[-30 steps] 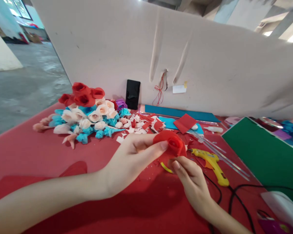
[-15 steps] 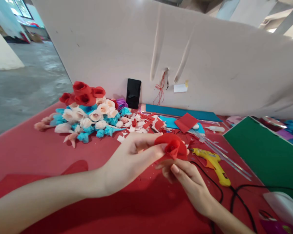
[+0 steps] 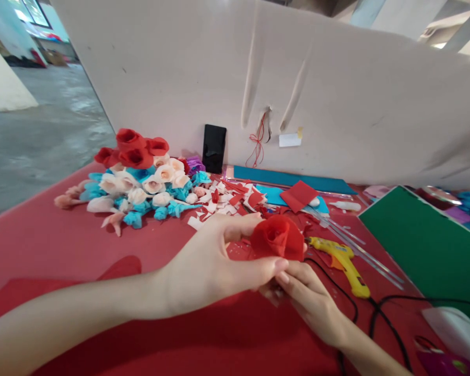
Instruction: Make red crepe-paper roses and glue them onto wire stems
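Red paper rose (image 3: 277,238) held over the red table (image 3: 43,245), near yellow glue gun (image 3: 342,261). My left hand (image 3: 215,261) cups it, thumb beneath; my right hand (image 3: 309,300) pinches its base.

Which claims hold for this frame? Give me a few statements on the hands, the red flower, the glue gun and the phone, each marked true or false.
1. The left hand and the right hand both hold the red paper flower. True.
2. The yellow glue gun is gripped in the right hand. False: it lies on the red table cover, just right of the flower, and neither hand touches it.
3. A pile of paper flowers in red, cream and blue sits at the far left of the table. True.
4. The black phone lies flat on the table. False: it stands upright, leaning against the board behind the table.
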A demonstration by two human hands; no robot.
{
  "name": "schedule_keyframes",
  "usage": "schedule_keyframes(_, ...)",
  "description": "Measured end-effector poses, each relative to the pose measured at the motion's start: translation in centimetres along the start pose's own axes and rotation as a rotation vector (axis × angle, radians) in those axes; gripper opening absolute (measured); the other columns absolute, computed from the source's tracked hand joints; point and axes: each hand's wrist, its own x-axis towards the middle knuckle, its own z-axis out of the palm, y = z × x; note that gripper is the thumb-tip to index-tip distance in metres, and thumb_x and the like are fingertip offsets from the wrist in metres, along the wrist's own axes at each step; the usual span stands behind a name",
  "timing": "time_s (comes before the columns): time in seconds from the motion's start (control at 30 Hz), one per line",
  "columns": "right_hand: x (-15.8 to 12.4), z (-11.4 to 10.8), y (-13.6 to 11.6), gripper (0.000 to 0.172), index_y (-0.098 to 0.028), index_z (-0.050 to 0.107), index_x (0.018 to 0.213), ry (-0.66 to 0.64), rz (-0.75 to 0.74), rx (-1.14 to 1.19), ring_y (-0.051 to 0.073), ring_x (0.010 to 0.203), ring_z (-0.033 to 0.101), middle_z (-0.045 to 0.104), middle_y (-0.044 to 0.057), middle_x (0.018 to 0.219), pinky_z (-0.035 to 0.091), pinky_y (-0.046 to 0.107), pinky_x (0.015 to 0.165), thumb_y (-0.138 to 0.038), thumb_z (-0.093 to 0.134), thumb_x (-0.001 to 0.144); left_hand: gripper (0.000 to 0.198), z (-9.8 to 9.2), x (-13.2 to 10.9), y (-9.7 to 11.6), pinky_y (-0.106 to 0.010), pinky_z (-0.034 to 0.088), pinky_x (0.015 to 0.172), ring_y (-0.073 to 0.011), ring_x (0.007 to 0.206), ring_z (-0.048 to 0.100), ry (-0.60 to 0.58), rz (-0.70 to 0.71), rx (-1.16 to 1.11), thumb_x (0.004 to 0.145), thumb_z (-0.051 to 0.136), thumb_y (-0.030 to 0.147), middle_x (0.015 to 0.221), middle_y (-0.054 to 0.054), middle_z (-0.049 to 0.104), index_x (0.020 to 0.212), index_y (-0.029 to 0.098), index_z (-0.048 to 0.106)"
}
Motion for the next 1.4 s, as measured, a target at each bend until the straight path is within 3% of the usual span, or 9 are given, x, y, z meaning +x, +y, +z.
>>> schedule_keyframes(0.17, -0.1, -0.1, 0.2, 0.034, -0.016, 0.065, 0.087, -0.037, -0.004, 0.001, 0.009, 0.061, 0.041, 0.047, 0.001, 0.066, 0.034, 0.022, 0.058, -0.034, 0.036, 0.092, 0.011, -0.1, 0.0, -0.2, -0.025, 0.051, 0.071, -0.0148, 0.073, 0.06, 0.004, 0.002, 0.055, 0.08, 0.055, 0.017, 0.069, -0.001, 0.063, 0.073, 0.016, 0.064)
schedule_keyframes(0.33, -0.1, -0.1, 0.1, 0.036, -0.015, 0.065, 0.087, -0.043, 0.004, -0.012, 0.01, 0.063, 0.042, 0.048, 0.002, 0.066, 0.034, 0.023, 0.059, -0.036, 0.036, 0.092, 0.014, -0.1, -0.2, -0.3, -0.023, 0.051, 0.067, -0.0124, 0.064, 0.059, 0.003, 0.018, 0.08, 0.08, 0.054, 0.016, 0.063, 0.001, 0.061, 0.069, 0.017, 0.062)
schedule_keyframes(0.57, -0.2, 0.0, 0.0, 0.033, -0.017, 0.065, 0.084, -0.039, 0.004, -0.013, 0.009, 0.063, 0.046, 0.05, 0.001, 0.067, 0.037, 0.02, 0.059, -0.033, 0.037, 0.092, 0.011, -0.1, -0.3, -0.3, -0.021, 0.05, 0.069, -0.0114, 0.068, 0.06, 0.054, 0.028, 0.084, 0.079, 0.057, 0.015, 0.065, 0.002, 0.063, 0.071, 0.017, 0.064)
schedule_keyframes(0.7, -0.1, 0.2, 0.1, 0.016, -0.021, 0.062, 0.091, 0.095, -0.045, -0.056, 0.012, 0.082, 0.055, 0.059, 0.002, 0.083, 0.044, 0.022, 0.076, -0.029, 0.049, 0.087, 0.01, -0.1, -0.1, -0.2, -0.019, 0.05, 0.062, -0.0108, 0.065, 0.059, 0.045, 0.027, 0.042, 0.08, 0.058, 0.019, 0.069, 0.001, 0.064, 0.079, 0.019, 0.068)
schedule_keyframes(0.8, -0.1, 0.3, 0.0, 0.022, -0.027, 0.058, 0.103, 0.236, -0.151, -0.101, 0.012, 0.092, 0.056, 0.059, 0.002, 0.098, 0.045, 0.023, 0.082, -0.025, 0.057, 0.081, 0.013, -0.1, 0.2, -0.3, -0.02, 0.051, 0.065, -0.0125, 0.071, 0.061, 0.057, 0.041, 0.04, 0.079, 0.058, 0.019, 0.078, 0.0, 0.066, 0.086, 0.02, 0.069)
schedule_keyframes(0.9, -0.1, 0.2, -0.7, 0.02, -0.028, 0.057, 0.102, 0.227, -0.201, -0.177, 0.01, 0.081, 0.057, 0.059, 0.0, 0.09, 0.048, 0.02, 0.073, -0.021, 0.054, 0.083, 0.01, 0.0, 0.5, -0.6, -0.022, 0.052, 0.069, -0.0137, 0.073, 0.062, 0.059, 0.014, 0.04, 0.078, 0.059, 0.02, 0.077, 0.0, 0.067, 0.082, 0.02, 0.068)
schedule_keyframes(1.07, 0.2, 0.5, -2.1, 0.008, -0.02, 0.06, 0.083, 0.276, -0.242, -0.262, 0.007, 0.061, 0.051, 0.059, -0.002, 0.075, 0.043, 0.016, 0.058, -0.021, 0.052, 0.084, 0.007, 0.2, 0.8, -1.4, -0.019, 0.052, 0.065, -0.0124, 0.069, 0.062, 0.016, -0.044, 0.026, 0.079, 0.059, 0.021, 0.068, 0.001, 0.064, 0.079, 0.019, 0.065)
schedule_keyframes(1.2, 0.4, 0.6, -2.4, 0.016, -0.017, 0.059, 0.07, 0.316, -0.228, -0.265, 0.008, 0.057, 0.05, 0.058, -0.001, 0.067, 0.041, 0.018, 0.054, -0.021, 0.051, 0.084, 0.008, 0.2, 0.9, -1.7, -0.017, 0.052, 0.063, -0.0117, 0.068, 0.063, 0.02, -0.069, 0.034, 0.077, 0.061, 0.024, 0.071, 0.001, 0.065, 0.075, 0.017, 0.064)
schedule_keyframes(1.4, 0.3, 0.5, -2.4, 0.021, -0.017, 0.057, 0.063, 0.362, -0.264, -0.318, 0.007, 0.054, 0.049, 0.055, -0.002, 0.059, 0.039, 0.018, 0.052, -0.016, 0.05, 0.083, 0.014, 0.3, 1.0, -1.7, -0.019, 0.053, 0.067, -0.0116, 0.068, 0.063, -0.049, -0.082, -0.001, 0.081, 0.057, 0.025, 0.067, 0.002, 0.064, 0.087, 0.017, 0.067)
